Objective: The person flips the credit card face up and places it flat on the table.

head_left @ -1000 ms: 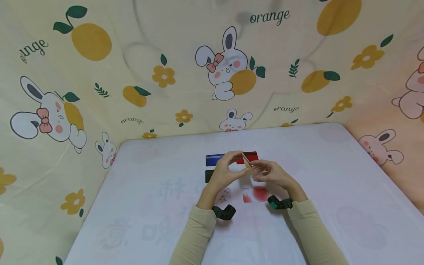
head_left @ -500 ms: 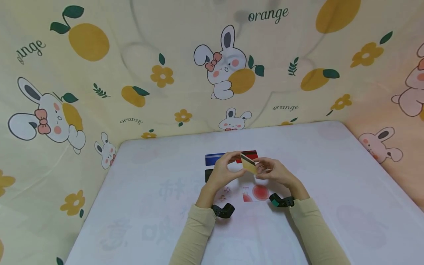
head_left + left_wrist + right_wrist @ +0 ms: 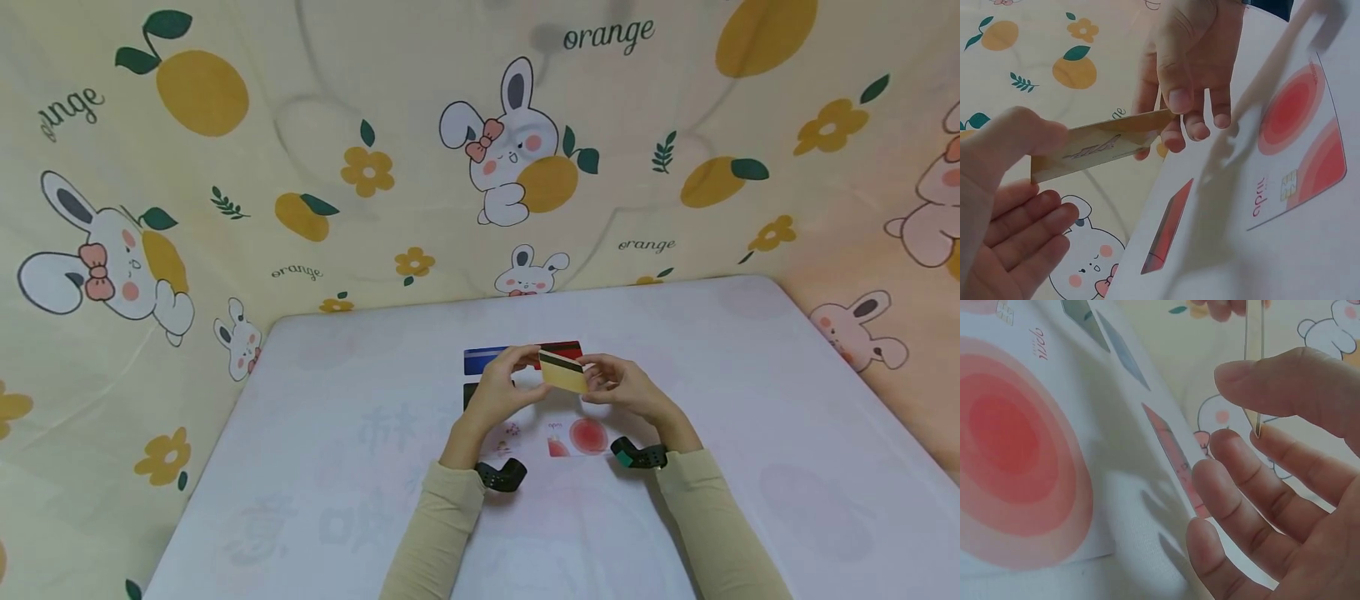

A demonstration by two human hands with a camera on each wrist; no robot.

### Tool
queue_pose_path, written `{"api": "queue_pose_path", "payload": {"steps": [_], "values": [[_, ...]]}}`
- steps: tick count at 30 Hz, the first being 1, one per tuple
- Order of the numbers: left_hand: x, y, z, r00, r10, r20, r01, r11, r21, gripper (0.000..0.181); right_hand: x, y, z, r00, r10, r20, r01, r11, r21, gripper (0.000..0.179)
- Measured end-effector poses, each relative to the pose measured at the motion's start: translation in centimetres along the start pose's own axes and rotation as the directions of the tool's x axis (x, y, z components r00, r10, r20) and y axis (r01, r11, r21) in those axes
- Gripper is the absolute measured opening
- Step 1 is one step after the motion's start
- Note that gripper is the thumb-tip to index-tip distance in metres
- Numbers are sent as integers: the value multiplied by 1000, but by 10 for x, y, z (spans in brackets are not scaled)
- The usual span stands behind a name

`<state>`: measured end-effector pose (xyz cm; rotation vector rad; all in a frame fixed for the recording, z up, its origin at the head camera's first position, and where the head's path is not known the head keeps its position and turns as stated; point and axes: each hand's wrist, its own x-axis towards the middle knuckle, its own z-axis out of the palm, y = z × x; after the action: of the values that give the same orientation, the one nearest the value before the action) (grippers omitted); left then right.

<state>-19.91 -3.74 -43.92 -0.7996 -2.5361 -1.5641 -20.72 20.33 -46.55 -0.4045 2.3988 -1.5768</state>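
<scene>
A gold bank card [image 3: 562, 375] is held up above the table between both hands, its dark stripe turned to the head view. My left hand [image 3: 498, 387] pinches one end, and in the left wrist view its thumb lies on the face with a signature-like scrawl. At the opposite end my right hand [image 3: 630, 387] pinches a corner between thumb and index finger, its other fingers spread. The right wrist view catches the gold card [image 3: 1254, 344] nearly edge-on. Below the hands lies a white card with red circles [image 3: 587, 437], marked "april".
Behind the hands, a blue card [image 3: 478, 362] and a red card [image 3: 572, 350] lie on the white table [image 3: 337, 467]. A black card [image 3: 470, 393] and a pink-patterned card [image 3: 512, 432] are partly covered by the left hand. A printed cloth [image 3: 420, 100] hangs behind.
The gold card has turned from nearly edge-on to showing its striped back to the head view. Both hands keep hold of it and have shifted only slightly.
</scene>
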Motion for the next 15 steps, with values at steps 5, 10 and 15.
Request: {"api": "queue_pose_path", "payload": {"steps": [5,10,15], "values": [[1,-6,1,1000,-15,15,14,997,72,57,0,2,-1,1000,-16,-13,16,1000,-1,59],[0,-9,3,999,-41,34,38,994,103,57,0,4,-3,1000,-19,-20,18,1000,-17,59],[0,-12,4,994,-85,63,77,988,133,56,-1,6,-4,1000,15,-25,-16,999,-40,60]]}}
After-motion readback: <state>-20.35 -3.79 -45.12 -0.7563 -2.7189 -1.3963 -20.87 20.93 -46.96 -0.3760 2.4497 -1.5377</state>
